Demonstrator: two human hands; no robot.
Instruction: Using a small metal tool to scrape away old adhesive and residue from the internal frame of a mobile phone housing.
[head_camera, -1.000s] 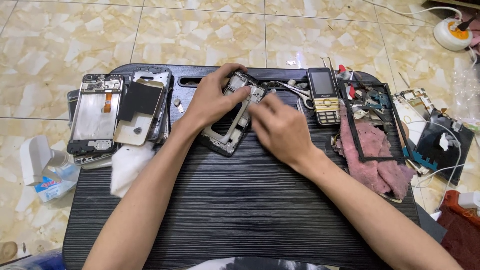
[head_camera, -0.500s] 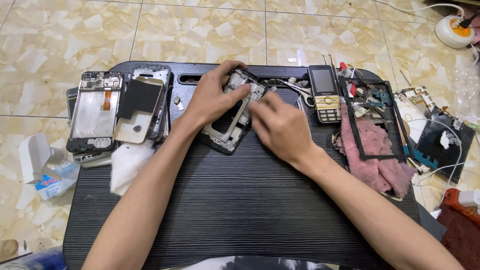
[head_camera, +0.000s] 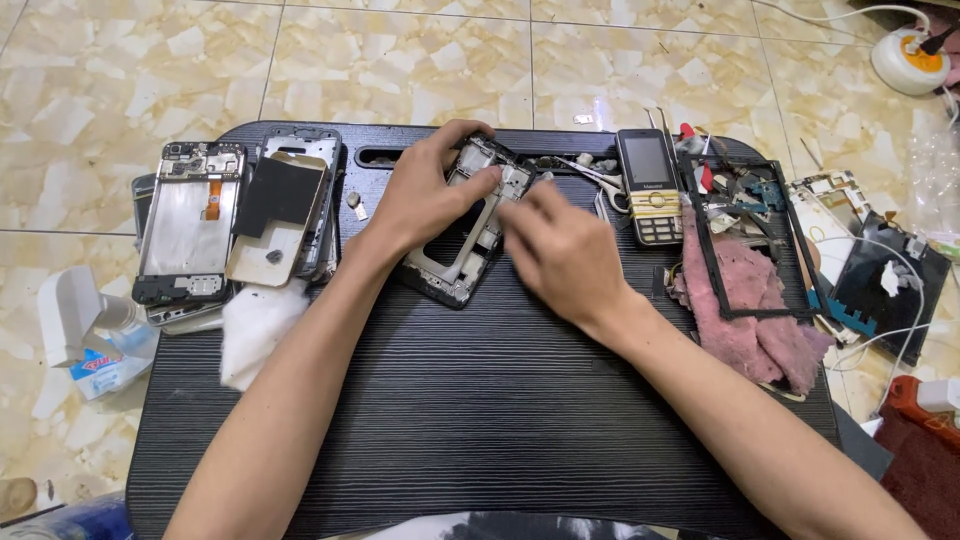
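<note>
Holding the stripped phone frame (head_camera: 468, 225) at upper centre of the black tray (head_camera: 480, 400), the left hand (head_camera: 425, 195) grips its top edge. The right hand (head_camera: 560, 250), fingers loosely curled, has barely moved; work continues on the same spot.

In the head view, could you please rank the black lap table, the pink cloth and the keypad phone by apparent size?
1. black lap table
2. pink cloth
3. keypad phone
All lie at similar depth, so the order looks safe.
</note>
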